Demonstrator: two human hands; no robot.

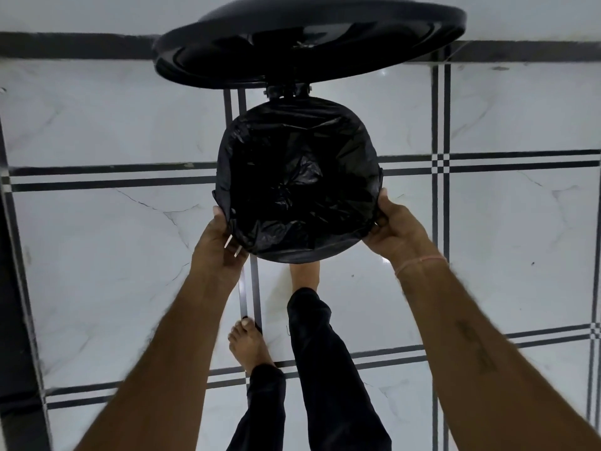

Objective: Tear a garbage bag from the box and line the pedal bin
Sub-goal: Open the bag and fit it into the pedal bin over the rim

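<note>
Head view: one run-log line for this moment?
phase: lining | garbage bag: mouth open, edge turned outward | lid: up | left hand: grips bag edge | right hand: grips bag edge

No text is readable; the dark marking (475, 348) on the right forearm (455, 307) is too blurred.

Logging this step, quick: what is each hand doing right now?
Left hand: grips the folded-over edge of the crinkled black plastic garbage bag.
Right hand: grips the same bag's edge on the opposite side.
</note>
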